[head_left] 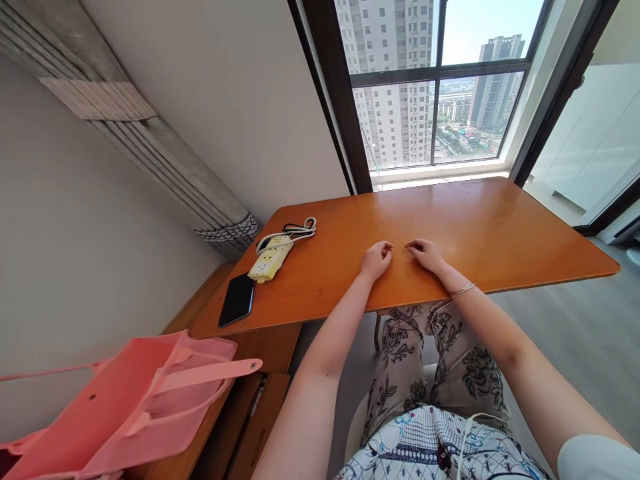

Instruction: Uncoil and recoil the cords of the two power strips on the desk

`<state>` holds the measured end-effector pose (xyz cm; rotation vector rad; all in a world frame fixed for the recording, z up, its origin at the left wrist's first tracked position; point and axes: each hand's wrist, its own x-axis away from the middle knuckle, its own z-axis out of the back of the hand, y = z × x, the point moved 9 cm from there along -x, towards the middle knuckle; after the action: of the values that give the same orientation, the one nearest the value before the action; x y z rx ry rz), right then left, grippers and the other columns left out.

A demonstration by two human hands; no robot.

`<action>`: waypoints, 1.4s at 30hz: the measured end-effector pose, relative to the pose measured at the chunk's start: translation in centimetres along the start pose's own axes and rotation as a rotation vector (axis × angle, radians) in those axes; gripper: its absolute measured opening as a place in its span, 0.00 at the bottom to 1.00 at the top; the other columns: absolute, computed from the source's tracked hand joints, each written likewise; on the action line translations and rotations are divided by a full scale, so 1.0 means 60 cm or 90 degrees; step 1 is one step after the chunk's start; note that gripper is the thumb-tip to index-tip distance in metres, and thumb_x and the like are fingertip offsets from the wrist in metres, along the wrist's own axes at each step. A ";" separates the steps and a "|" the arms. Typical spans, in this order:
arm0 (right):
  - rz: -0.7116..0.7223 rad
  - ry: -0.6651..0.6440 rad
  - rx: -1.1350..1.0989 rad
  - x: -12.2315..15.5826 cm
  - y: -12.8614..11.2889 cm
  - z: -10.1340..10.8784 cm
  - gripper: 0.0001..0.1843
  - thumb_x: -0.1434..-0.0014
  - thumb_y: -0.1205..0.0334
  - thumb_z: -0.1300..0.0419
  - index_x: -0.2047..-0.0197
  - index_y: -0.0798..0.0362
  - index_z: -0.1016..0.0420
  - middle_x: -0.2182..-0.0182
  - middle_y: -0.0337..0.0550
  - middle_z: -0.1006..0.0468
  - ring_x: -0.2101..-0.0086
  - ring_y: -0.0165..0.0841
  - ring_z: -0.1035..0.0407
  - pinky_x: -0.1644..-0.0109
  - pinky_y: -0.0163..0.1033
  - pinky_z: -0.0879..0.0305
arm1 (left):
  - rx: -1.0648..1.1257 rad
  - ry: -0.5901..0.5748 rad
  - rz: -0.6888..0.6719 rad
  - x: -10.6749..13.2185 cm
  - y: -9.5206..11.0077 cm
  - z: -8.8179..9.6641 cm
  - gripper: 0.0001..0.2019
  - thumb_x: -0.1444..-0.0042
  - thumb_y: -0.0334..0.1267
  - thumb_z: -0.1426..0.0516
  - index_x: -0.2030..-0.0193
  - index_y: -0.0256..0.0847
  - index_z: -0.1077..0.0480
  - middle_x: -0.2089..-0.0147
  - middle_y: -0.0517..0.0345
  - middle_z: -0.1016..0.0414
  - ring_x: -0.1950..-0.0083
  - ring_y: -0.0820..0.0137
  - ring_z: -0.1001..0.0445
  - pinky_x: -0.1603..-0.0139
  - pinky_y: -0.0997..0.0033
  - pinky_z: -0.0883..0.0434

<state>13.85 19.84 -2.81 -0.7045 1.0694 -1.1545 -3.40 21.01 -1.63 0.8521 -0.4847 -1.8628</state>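
My left hand (377, 261) rests on the wooden tabletop (450, 213) near its front edge, with its fingers curled in and nothing visible in them. A short gap to the right, my right hand (425, 253) lies on the same surface, its fingers loosely bent and pointing left, holding nothing I can see. A thin bracelet (463, 289) circles the right wrist. Left of the hands is a yellowish power strip (271, 259) with a white cord (300, 230) looped behind it. Beside the strip, a black phone (237, 300) lies at the table's left edge.
An open pink bag (165, 393) sits on a lower wooden cabinet (270, 407) at the left. Behind the table is a window (435, 75) with a dark frame. A gathered grey curtain (165, 160) hangs along the left wall. My legs are partly under the table.
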 end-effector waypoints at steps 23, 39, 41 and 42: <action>0.034 -0.021 0.035 0.009 -0.016 -0.009 0.08 0.40 0.62 0.40 0.62 0.52 0.18 0.63 0.44 0.16 0.64 0.33 0.26 0.57 0.38 0.30 | 0.026 -0.005 -0.010 0.002 0.003 0.000 0.08 0.44 0.28 0.45 0.60 0.39 0.25 0.61 0.55 0.19 0.63 0.70 0.23 0.59 0.71 0.27; 0.093 -0.063 0.071 0.023 -0.039 -0.021 0.08 0.40 0.63 0.40 0.62 0.51 0.18 0.64 0.43 0.19 0.65 0.32 0.28 0.58 0.37 0.31 | 0.061 -0.003 -0.003 0.006 0.000 0.000 0.09 0.45 0.28 0.45 0.59 0.39 0.26 0.60 0.55 0.20 0.65 0.71 0.24 0.62 0.71 0.26; 0.095 -0.068 0.076 0.025 -0.041 -0.023 0.08 0.40 0.63 0.40 0.62 0.52 0.18 0.64 0.44 0.19 0.65 0.32 0.28 0.58 0.37 0.31 | 0.062 0.032 0.018 0.000 -0.014 0.018 0.10 0.44 0.29 0.45 0.56 0.39 0.27 0.56 0.53 0.20 0.64 0.71 0.24 0.62 0.70 0.25; 0.096 -0.071 0.079 0.026 -0.042 -0.024 0.08 0.40 0.63 0.40 0.62 0.52 0.18 0.64 0.44 0.19 0.65 0.32 0.28 0.59 0.37 0.31 | 0.049 0.055 0.024 -0.005 -0.022 0.033 0.11 0.44 0.29 0.45 0.55 0.40 0.28 0.55 0.52 0.21 0.63 0.70 0.23 0.61 0.69 0.25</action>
<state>11.67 17.72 -1.57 -0.5753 0.9322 -1.0305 -5.61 21.74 -1.07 0.9646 -0.5185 -1.7754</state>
